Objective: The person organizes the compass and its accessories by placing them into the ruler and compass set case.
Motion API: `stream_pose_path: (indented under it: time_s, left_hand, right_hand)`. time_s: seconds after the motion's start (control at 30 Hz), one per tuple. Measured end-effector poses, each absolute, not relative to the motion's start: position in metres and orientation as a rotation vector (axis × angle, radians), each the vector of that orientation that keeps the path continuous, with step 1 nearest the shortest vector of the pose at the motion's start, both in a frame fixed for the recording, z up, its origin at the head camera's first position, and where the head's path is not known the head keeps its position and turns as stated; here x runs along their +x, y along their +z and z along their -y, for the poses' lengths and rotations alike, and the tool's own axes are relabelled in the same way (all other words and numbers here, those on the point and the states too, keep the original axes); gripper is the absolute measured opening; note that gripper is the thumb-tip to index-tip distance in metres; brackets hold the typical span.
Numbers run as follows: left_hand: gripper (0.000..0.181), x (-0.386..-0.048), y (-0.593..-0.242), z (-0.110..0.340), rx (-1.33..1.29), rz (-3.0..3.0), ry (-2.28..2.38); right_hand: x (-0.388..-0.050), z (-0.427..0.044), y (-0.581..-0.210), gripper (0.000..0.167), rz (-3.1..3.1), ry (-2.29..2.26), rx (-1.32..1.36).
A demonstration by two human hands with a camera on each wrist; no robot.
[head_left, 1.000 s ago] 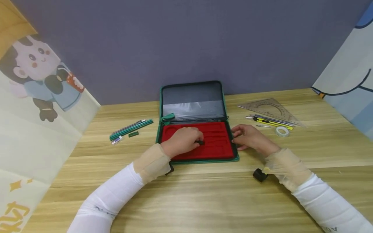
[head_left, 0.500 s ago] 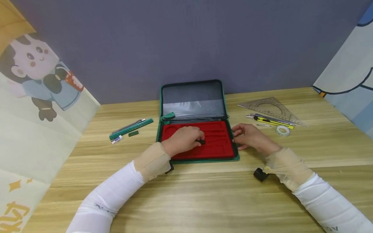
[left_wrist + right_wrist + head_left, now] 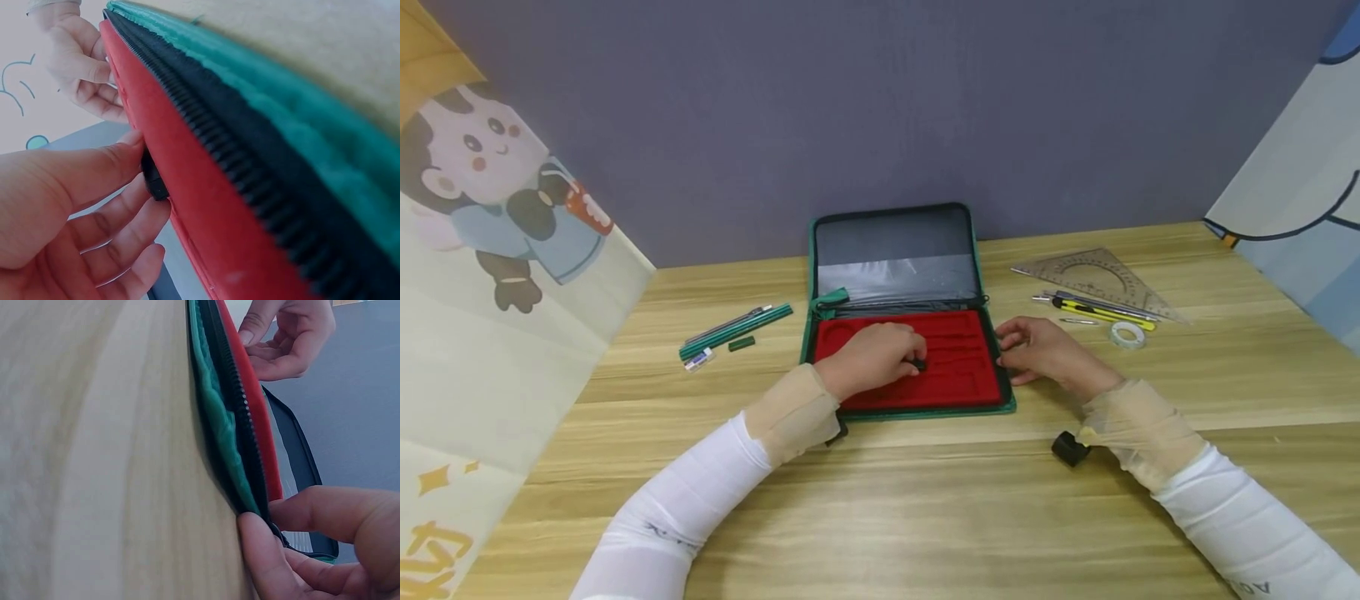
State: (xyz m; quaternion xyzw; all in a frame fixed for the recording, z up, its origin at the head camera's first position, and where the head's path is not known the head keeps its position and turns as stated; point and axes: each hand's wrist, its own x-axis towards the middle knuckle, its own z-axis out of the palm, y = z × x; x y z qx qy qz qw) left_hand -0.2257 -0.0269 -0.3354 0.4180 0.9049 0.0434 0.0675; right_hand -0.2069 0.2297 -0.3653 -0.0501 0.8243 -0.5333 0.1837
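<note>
A zip case (image 3: 891, 415) with a green edge lies unfolded on the table, its lid leaning back. Over its red moulded tray (image 3: 955, 392), my left hand (image 3: 874, 360) pinches a small black piece (image 3: 919, 365) between thumb and fingers. That black piece (image 3: 156, 181) is against the red surface in the left wrist view; its lower part is hidden. My right hand (image 3: 1045, 354) grips the case's right edge, and in the right wrist view thumb and fingers of this hand (image 3: 325, 544) lie on both sides of the zipped rim (image 3: 250, 469).
Left of the case lie green pencils (image 3: 737, 331), an eraser (image 3: 698, 360) and a small green block (image 3: 742, 343). To the right are a set square (image 3: 1101, 279), a yellow cutter (image 3: 1101, 313), a small metal piece (image 3: 1078, 322) and a tape roll (image 3: 1127, 335). A wall stands behind.
Both hands keep nearly the same places and holds. The black piece in the left fingers shows slightly less than before. The head view has shifted slightly.
</note>
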Motion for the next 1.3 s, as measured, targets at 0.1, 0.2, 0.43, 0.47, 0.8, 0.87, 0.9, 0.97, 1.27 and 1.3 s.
stream_pose_path:
  time_s: [0.1, 0.2, 0.43, 0.47, 0.8, 0.87, 0.9, 0.97, 1.27, 1.3]
  left_hand:
    - [0.018, -0.226, -0.334, 0.026, 1.259, -2.725, 0.121]
    - [0.018, -0.225, -0.333, 0.026, 1.263, -2.719, 0.121]
    - [0.020, -0.225, -0.334, 0.027, 1.257, -2.720, 0.110]
    - [0.020, -0.226, -0.334, 0.028, 1.258, -2.723, 0.109]
    - [0.019, -0.222, -0.330, 0.050, 1.212, -2.763, 0.154]
    - [0.019, -0.221, -0.329, 0.058, 1.193, -2.776, 0.182]
    - [0.019, -0.221, -0.329, 0.061, 1.184, -2.782, 0.189]
    - [0.019, -0.220, -0.329, 0.068, 1.165, -2.796, 0.188]
    - [0.021, -0.222, -0.326, 0.094, 1.164, -2.850, 0.180]
    - [0.021, -0.222, -0.325, 0.097, 1.153, -2.854, 0.183]
  right_hand:
    - [-0.207, -0.229, -0.366, 0.054, -2.320, -1.514, -0.143]
    - [-0.207, -0.229, -0.366, 0.054, -2.319, -1.520, -0.140]
    - [-0.207, -0.228, -0.366, 0.054, -2.321, -1.512, -0.136]
    - [-0.207, -0.228, -0.366, 0.054, -2.322, -1.508, -0.136]
    - [-0.207, -0.230, -0.366, 0.051, -2.351, -1.476, -0.130]
    - [-0.207, -0.231, -0.366, 0.051, -2.358, -1.472, -0.129]
    - [-0.207, -0.232, -0.366, 0.051, -2.357, -1.475, -0.133]
    - [-0.206, -0.231, -0.367, 0.050, -2.347, -1.485, -0.140]
    - [-0.206, -0.229, -0.369, 0.051, -2.352, -1.497, -0.139]
    - [-0.206, -0.229, -0.369, 0.051, -2.355, -1.496, -0.142]
